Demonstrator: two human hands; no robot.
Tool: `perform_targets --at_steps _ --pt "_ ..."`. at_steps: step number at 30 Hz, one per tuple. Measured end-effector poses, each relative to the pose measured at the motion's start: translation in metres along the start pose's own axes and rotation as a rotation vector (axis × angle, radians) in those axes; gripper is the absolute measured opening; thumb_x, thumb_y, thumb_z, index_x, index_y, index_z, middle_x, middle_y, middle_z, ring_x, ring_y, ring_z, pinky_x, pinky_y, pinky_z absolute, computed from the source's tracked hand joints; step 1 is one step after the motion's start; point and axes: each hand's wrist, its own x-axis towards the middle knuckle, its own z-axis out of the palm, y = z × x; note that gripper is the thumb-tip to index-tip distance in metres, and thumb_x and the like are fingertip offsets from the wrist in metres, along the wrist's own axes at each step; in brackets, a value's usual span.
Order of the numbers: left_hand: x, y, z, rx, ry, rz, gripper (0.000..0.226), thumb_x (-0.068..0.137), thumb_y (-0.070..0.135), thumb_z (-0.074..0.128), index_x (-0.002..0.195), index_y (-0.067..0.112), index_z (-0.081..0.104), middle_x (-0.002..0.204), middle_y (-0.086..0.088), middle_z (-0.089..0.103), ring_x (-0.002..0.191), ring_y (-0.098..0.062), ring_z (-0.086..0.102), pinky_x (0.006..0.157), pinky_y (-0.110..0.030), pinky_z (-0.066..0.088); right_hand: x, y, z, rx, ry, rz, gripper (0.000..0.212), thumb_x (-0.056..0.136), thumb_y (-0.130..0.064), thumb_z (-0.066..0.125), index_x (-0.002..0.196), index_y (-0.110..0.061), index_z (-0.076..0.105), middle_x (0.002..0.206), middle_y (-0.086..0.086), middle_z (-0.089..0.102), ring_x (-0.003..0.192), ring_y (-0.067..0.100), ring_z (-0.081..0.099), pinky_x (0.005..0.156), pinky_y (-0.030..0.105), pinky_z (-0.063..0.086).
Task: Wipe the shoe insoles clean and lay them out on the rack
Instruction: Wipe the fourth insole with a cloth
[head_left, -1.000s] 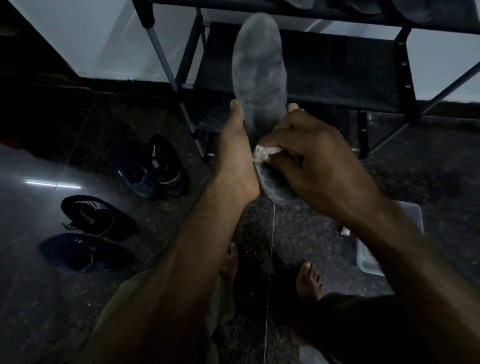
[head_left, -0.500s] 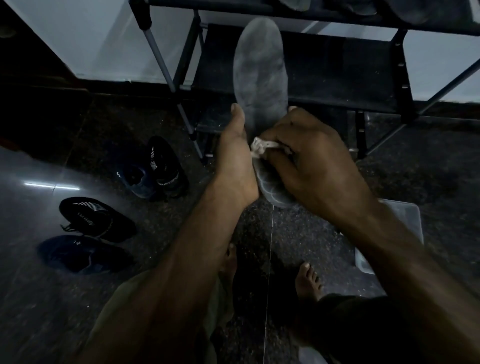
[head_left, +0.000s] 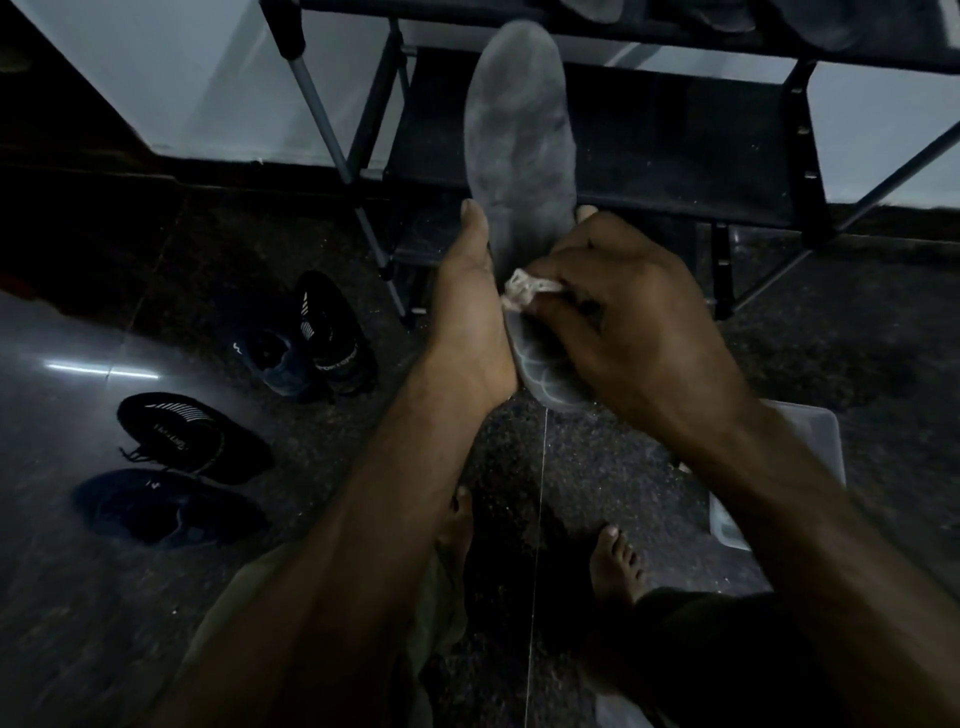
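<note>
Wiping the heel end of a grey insole, held upright in front of the rack.

The right hand (head_left: 631, 322) pinches a small crumpled white cloth (head_left: 527, 288) in curled fingers and presses it on the insole (head_left: 519, 140) near its lower end; the left hand (head_left: 467, 306) backs the insole from its left edge, thumb lying straight up along it, the other fingers hidden behind. To wipe well, the left hand should brace firmly so the thin sole does not fold, and the cloth should travel in long strokes from heel to toe, turned to a cleaner face when soiled. Beyond stands the dark shoe rack (head_left: 800, 130), with more insoles (head_left: 831, 26) on its top shelf. Four dark shoes (head_left: 332, 332) lie on the floor to the left, and a clear plastic tub (head_left: 810, 441) sits near the right forearm.
</note>
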Motion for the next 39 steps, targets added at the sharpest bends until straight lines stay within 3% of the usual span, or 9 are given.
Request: perform_targets --at_steps 5,9,14,19,22,26,29,33,39 --pt "0.000 0.000 -0.001 0.001 -0.006 -0.015 0.074 0.099 0.060 0.028 0.135 -0.001 0.051 0.135 -0.023 0.056 0.126 -0.033 0.055 0.108 -0.041 0.044 0.000 0.001 -0.003 -0.004 -0.076 -0.078 0.016 0.091 -0.014 0.062 0.100 -0.005 0.073 0.094 0.008 0.061 0.081 0.019 0.059 0.070 0.039 0.052" --pt "-0.004 0.006 0.003 0.019 0.037 -0.009 0.072 0.100 0.059 0.025 0.107 -0.002 0.064 0.123 -0.022 0.064 0.125 -0.031 0.057 0.106 -0.038 0.045 0.002 0.003 -0.013 0.071 -0.253 -0.098 0.013 0.090 -0.014 0.063 0.099 -0.011 0.073 0.095 0.000 0.060 0.085 0.013 0.058 0.073 0.035 0.051" --pt "-0.002 0.009 0.002 0.033 -0.074 -0.008 0.080 0.099 0.063 0.016 0.111 -0.002 0.061 0.108 -0.016 0.067 0.105 -0.029 0.063 0.096 -0.043 0.050 0.001 0.004 -0.016 0.379 -0.051 0.178 0.019 0.088 -0.014 0.069 0.099 -0.030 0.067 0.100 -0.009 0.061 0.096 0.002 0.060 0.084 0.015 0.049" --pt "0.002 0.009 -0.002 0.023 -0.066 0.057 0.079 0.101 0.059 0.014 0.112 0.000 0.065 0.106 -0.015 0.069 0.116 -0.029 0.061 0.110 -0.049 0.040 0.001 0.016 -0.016 0.383 0.029 0.339 0.013 0.090 -0.016 0.068 0.101 -0.022 0.070 0.096 -0.007 0.067 0.097 0.014 0.063 0.084 0.027 0.053" --pt "0.003 0.010 -0.002 0.014 -0.072 0.068 0.075 0.101 0.058 0.014 0.120 0.002 0.060 0.114 -0.015 0.067 0.128 -0.028 0.054 0.111 -0.051 0.038 0.000 0.015 -0.015 0.452 -0.037 0.364 0.010 0.091 -0.014 0.066 0.099 -0.017 0.071 0.090 -0.007 0.071 0.086 0.011 0.068 0.079 0.028 0.056" --pt "0.001 0.009 0.000 0.013 -0.110 0.065 0.081 0.101 0.059 0.013 0.107 0.002 0.069 0.113 -0.016 0.068 0.117 -0.028 0.061 0.098 -0.043 0.051 0.000 0.013 -0.013 0.474 -0.001 0.370 0.010 0.091 -0.012 0.066 0.098 -0.016 0.071 0.088 -0.009 0.072 0.081 0.006 0.069 0.073 0.022 0.056" --pt "0.000 0.004 0.002 -0.027 -0.153 0.054 0.077 0.100 0.060 0.012 0.117 0.003 0.061 0.119 -0.019 0.062 0.114 -0.031 0.060 0.097 -0.045 0.051 0.000 0.015 -0.011 0.462 0.095 0.415 0.010 0.091 -0.012 0.066 0.098 -0.017 0.071 0.088 -0.010 0.072 0.081 0.005 0.069 0.073 0.020 0.056" --pt "-0.001 -0.002 0.005 -0.033 -0.144 0.046 0.071 0.101 0.059 0.016 0.124 0.005 0.056 0.127 -0.021 0.056 0.116 -0.031 0.057 0.111 -0.047 0.038 0.001 0.016 -0.010 0.449 0.184 0.440 0.013 0.090 -0.012 0.067 0.102 -0.016 0.071 0.093 -0.010 0.071 0.087 0.004 0.069 0.078 0.022 0.057" --pt "-0.001 -0.001 0.006 -0.017 -0.088 0.065 0.073 0.101 0.059 0.016 0.116 0.003 0.059 0.105 -0.015 0.067 0.104 -0.028 0.063 0.103 -0.045 0.045 -0.001 0.013 -0.005 0.399 0.179 0.393 0.016 0.089 -0.014 0.069 0.104 -0.014 0.072 0.094 -0.008 0.071 0.088 0.003 0.067 0.077 0.017 0.053"
